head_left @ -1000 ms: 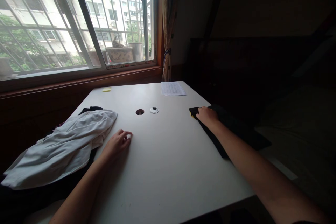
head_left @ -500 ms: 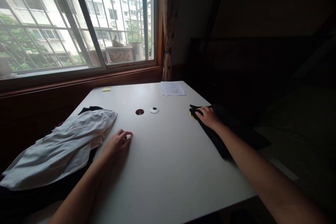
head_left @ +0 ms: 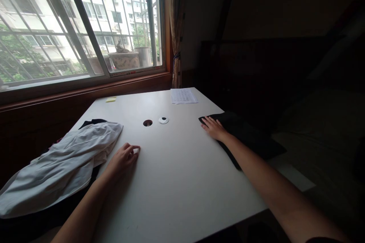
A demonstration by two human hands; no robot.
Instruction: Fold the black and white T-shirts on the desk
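My right hand [head_left: 213,127] lies flat with its fingers spread on the near-left corner of a dark folded garment [head_left: 242,133] at the table's right side. The garment's exact kind is hard to make out in the shade. On the white table [head_left: 171,182], my left hand [head_left: 125,155] rests with its index finger reaching out and the other fingers loosely bent, nothing in them. To the left of that hand lies a heap of clothes, with a crumpled white garment [head_left: 62,171] on top and dark cloth [head_left: 57,207] beneath.
A round cable hole [head_left: 147,123] is in the tabletop, its white cap [head_left: 163,120] beside it. Printed sheets [head_left: 184,96] and yellow sticky notes [head_left: 111,99] lie at the far edge. Beyond are a barred window [head_left: 114,26] and a tied curtain [head_left: 176,45].
My right hand has gone from bent fingers on the dark garment's edge to lying flat. A yellow patch there no longer shows. My left hand keeps its pose; the view has shifted slightly.
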